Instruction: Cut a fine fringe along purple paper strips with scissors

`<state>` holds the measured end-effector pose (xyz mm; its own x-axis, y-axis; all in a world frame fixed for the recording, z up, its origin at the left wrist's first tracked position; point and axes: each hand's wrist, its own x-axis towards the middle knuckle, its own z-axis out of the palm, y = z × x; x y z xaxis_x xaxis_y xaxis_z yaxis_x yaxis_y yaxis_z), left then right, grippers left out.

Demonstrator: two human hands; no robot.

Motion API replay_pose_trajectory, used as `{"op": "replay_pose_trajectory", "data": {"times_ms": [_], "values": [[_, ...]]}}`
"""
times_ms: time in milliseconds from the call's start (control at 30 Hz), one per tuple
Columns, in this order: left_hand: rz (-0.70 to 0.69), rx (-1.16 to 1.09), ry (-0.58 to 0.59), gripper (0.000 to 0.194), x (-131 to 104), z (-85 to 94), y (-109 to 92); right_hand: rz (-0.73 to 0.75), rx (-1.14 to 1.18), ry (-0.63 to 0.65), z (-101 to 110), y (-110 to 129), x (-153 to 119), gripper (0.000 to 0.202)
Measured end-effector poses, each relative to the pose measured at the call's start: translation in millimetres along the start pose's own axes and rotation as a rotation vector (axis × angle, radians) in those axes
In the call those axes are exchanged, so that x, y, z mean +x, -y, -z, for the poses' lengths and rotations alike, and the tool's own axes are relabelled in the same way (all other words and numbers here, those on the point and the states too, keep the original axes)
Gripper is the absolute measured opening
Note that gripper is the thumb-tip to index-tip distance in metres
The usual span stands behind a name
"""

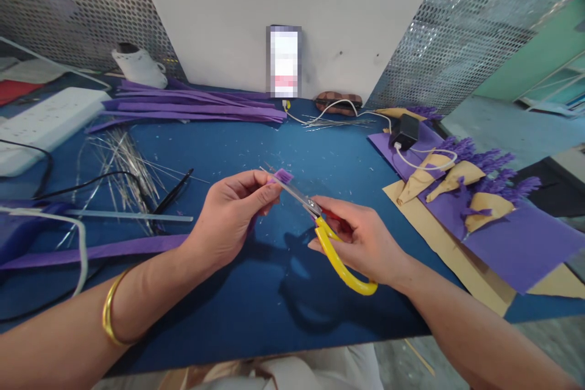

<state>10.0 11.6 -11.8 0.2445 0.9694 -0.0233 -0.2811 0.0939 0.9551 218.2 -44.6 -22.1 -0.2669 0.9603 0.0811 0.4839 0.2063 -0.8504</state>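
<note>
Between thumb and fingers, my left hand [242, 210] pinches a small piece of purple paper [283, 176] with its end poking out past the fingertips. My right hand [361, 237] grips yellow-handled scissors [350, 271], whose metal blades point up and left onto the purple piece. The blades lie close together along it; whether they are cutting through I cannot tell. Behind my left wrist a long purple paper strip [114, 248] runs out to the left.
Purple strips [196, 105] lie at the back, near a white mug [139, 66] and a power strip [50, 128]. Thin wires [125, 164] are heaped left. A phone [284, 62] leans on the board. Wrapped purple flowers [457, 178], purple sheets [525, 237] and a black adapter [404, 131] are right.
</note>
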Motion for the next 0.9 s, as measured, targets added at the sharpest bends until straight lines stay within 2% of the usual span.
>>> {"op": "replay_pose_trajectory", "data": {"times_ms": [567,800,900], "values": [[0.049,-0.050,-0.023,0.016,-0.3,-1.4,-6.8,-0.035,0.043,0.015,1.1,-1.7,1.9,0.054],[0.132,-0.076,0.021,0.019,2.3,2.0,-6.5,-0.187,0.409,0.063,-3.0,-0.3,4.6,0.053],[0.171,-0.078,0.007,0.019,3.2,3.4,-5.9,-0.230,0.452,0.051,-3.8,0.1,6.3,0.052]]}}
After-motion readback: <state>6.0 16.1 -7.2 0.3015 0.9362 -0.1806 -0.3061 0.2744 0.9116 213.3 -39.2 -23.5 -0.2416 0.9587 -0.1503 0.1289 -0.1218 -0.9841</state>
